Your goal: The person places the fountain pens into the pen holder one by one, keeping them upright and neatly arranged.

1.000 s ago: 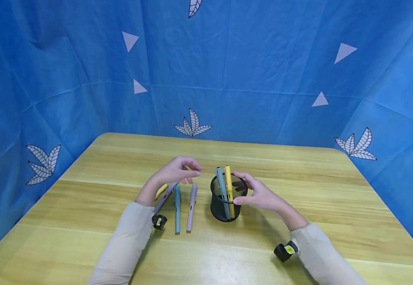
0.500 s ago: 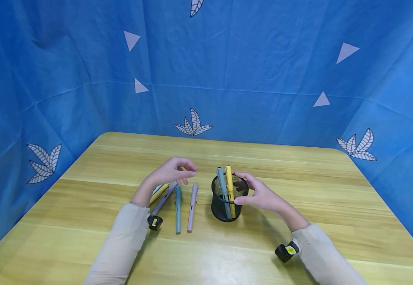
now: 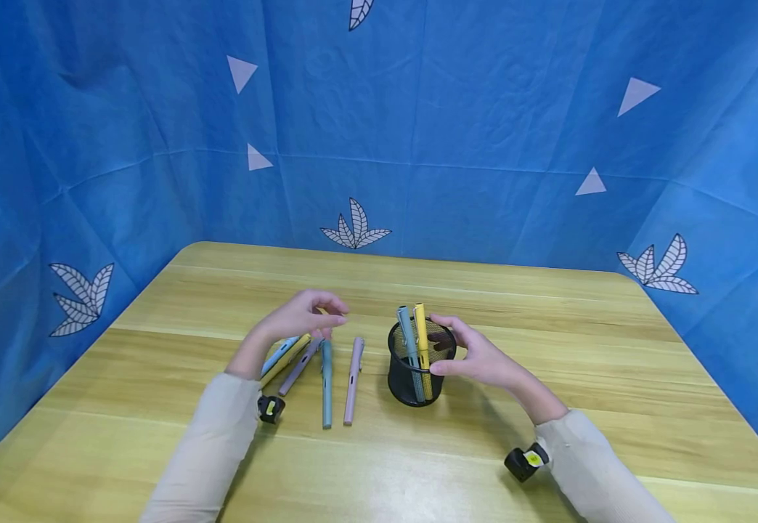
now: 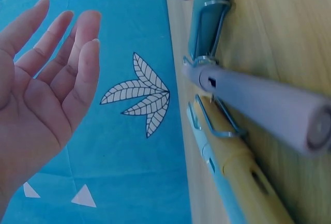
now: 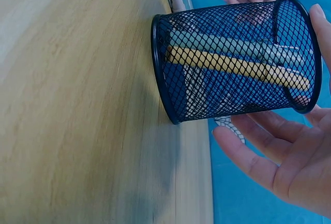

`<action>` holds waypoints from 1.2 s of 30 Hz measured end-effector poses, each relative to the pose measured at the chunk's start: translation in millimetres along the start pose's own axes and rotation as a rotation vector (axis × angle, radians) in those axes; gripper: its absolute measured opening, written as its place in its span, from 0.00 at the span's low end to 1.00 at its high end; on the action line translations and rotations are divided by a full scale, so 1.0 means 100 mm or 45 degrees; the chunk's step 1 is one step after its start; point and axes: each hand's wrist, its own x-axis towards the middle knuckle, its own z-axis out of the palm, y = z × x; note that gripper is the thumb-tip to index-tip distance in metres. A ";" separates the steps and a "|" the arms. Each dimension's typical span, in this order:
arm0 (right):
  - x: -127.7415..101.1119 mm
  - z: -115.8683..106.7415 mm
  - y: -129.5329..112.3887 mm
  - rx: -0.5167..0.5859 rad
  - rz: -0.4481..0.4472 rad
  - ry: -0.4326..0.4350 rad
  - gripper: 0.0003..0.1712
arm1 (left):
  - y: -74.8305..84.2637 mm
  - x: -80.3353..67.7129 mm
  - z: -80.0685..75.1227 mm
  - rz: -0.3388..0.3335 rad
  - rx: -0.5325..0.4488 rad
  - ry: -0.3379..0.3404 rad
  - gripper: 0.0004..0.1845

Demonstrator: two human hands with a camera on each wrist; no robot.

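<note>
A black mesh pen cup [image 3: 418,378] stands upright mid-table with a grey-blue pen [image 3: 406,338] and a yellow pen [image 3: 421,334] inside. My right hand [image 3: 467,352] grips the cup from its right, thumb on the near side and fingers at the far rim; the right wrist view shows that right hand [image 5: 282,157] wrapped around the cup [image 5: 232,63]. My left hand [image 3: 316,316] hovers empty, fingers relaxed, above pens lying left of the cup: a yellow-and-blue pen [image 3: 281,357], a lilac pen [image 3: 300,367], a teal pen [image 3: 325,385] and a pink pen [image 3: 353,378]. The left hand's palm [image 4: 46,89] shows open.
The wooden table [image 3: 549,319] is walled by a blue patterned cloth [image 3: 457,145] at the back and both sides. Black wrist cameras [image 3: 526,460] sit low by each sleeve. In the left wrist view the lilac pen [image 4: 258,100] and teal pen [image 4: 209,17] lie close together.
My left hand has drifted left and slightly back, away from the cup, staying empty above the lying pens. The right hand and cup have stayed put.
</note>
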 end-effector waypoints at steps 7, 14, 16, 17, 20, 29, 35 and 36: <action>0.00 0.00 -0.01 -0.010 0.012 0.005 0.46 | -0.02 -0.06 -0.07 -0.006 0.029 -0.010 0.18; 0.00 -0.01 0.00 -0.008 0.020 0.002 0.46 | -0.11 -0.09 -0.12 -0.032 0.037 -0.010 0.17; 0.00 -0.01 0.00 -0.007 0.014 -0.001 0.46 | -0.14 -0.10 -0.13 -0.042 0.037 -0.014 0.16; 0.00 -0.01 0.00 -0.007 0.008 -0.002 0.46 | -0.16 -0.10 -0.14 -0.047 0.037 -0.016 0.16; 0.00 -0.01 -0.01 -0.012 0.006 0.001 0.46 | -0.19 -0.12 -0.15 -0.078 0.024 -0.015 0.16; 0.00 -0.01 -0.01 -0.013 0.011 0.004 0.45 | -0.21 -0.17 -0.23 -0.118 0.049 -0.009 0.18; 0.00 -0.01 0.00 0.001 -0.014 -0.009 0.45 | -0.23 -0.18 -0.29 -0.153 0.087 -0.002 0.18; 0.00 -0.01 0.00 0.004 -0.015 -0.009 0.45 | -0.23 -0.18 -0.30 -0.156 0.094 0.000 0.18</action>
